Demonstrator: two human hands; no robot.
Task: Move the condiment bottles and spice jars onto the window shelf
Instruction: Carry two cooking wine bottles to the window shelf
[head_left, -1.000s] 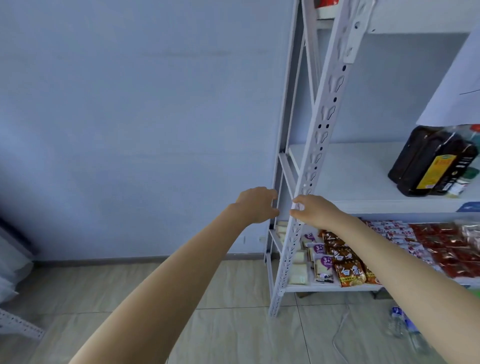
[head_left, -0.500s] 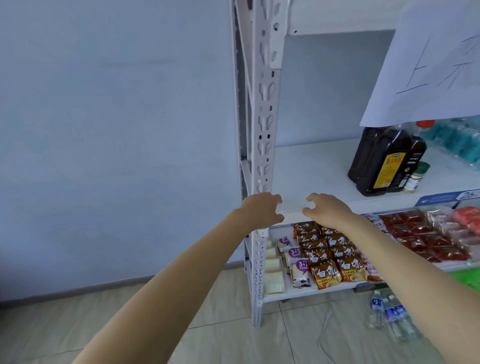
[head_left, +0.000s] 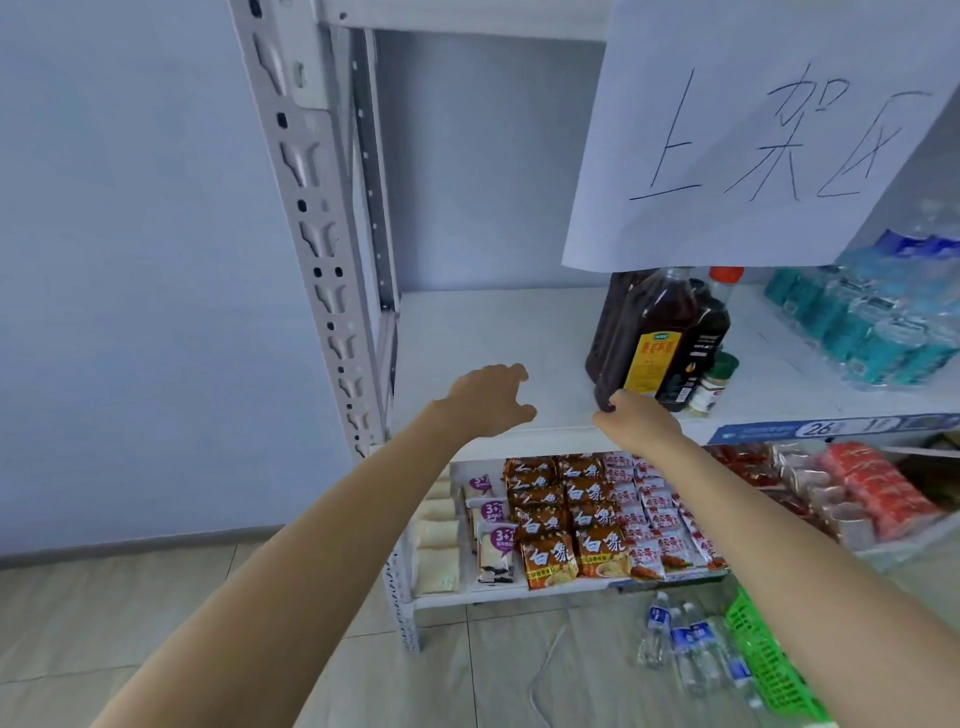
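Condiment bottles, dark glossy plastic with tapering shoulders, stand upright on the white metal shelf near its front edge, right of the middle, long axes vertical and necks hidden behind a hanging paper sign. One bears a yellow label. A small spice jar with a green cap stands upright just beside them, at the front edge. The right hand reaches the nearest bottle's base, fingers curled, grip unclear. The left hand hovers over the front edge, fingers loosely spread, holding nothing.
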